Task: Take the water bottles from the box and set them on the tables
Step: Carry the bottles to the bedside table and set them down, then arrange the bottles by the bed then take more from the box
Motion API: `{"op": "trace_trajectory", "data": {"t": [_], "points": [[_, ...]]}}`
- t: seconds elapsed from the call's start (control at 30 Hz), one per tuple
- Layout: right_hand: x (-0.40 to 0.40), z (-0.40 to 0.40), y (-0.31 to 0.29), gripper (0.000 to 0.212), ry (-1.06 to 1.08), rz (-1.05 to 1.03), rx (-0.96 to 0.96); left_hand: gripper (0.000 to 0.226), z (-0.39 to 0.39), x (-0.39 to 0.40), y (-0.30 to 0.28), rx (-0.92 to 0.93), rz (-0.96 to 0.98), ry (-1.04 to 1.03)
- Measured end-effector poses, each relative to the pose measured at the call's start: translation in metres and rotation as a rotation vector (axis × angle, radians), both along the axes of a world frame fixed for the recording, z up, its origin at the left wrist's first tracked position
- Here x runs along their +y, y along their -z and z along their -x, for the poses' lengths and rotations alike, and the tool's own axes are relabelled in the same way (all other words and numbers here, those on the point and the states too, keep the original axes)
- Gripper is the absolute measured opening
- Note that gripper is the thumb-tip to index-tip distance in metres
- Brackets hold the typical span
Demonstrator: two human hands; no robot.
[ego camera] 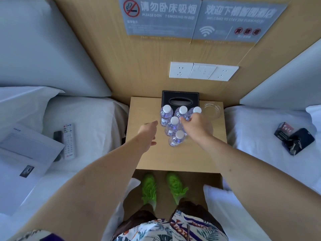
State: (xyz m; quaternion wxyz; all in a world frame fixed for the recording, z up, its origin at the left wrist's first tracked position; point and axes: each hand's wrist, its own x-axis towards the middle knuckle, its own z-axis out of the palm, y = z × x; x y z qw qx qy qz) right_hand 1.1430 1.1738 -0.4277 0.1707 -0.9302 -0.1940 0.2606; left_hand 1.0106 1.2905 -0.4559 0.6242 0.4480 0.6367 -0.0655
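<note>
Five water bottles (174, 125) stand upright, clustered on the tabletop (145, 159) before the tissue box (180, 100). Right hand (194, 125) reaches among them; grip unclear. Left hand (147, 133) hovers beside, fingers relaxed, empty. Source box not visible; remaining count unknown.

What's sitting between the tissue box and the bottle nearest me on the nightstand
In the head view, other water bottles stand between the tissue box and the nearest bottle.

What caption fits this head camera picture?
Five water bottles on a bedside table; right hand among them, left hand beside.
</note>
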Motion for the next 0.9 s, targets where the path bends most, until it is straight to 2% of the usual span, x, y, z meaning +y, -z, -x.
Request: {"op": "trace_trajectory", "data": {"t": [0.07, 0.2, 0.33, 0.4, 0.47, 0.67, 0.9], "points": [[0.007, -0.014, -0.019, 0.040, -0.040, -0.015, -0.019, 0.022, -0.010, 0.006, -0.019, -0.003, -0.089, 0.043], [0.025, -0.037, -0.063, 0.038, -0.185, -0.055, -0.074, 0.022, -0.024, 0.014, -0.066, 0.002, -0.337, 0.147], [0.048, -0.047, -0.096, 0.035, -0.354, -0.119, -0.103, 0.014, -0.027, 0.017, -0.114, 0.075, -0.563, 0.194], [0.059, -0.042, -0.109, 0.043, -0.439, -0.161, -0.088, 0.032, -0.020, 0.017, -0.133, 0.144, -0.660, 0.203], [0.070, -0.032, -0.122, 0.048, -0.524, -0.193, -0.088, 0.038, -0.006, 0.016, -0.150, 0.190, -0.735, 0.188], [0.102, 0.046, -0.159, 0.053, -0.863, -0.268, -0.100, 0.050, 0.081, 0.003, -0.198, 0.325, -0.884, 0.019], [0.099, 0.212, -0.212, 0.056, -1.303, -0.405, -0.095, 0.057, 0.246, -0.057, -0.248, 0.505, -0.891, -0.336]]}}
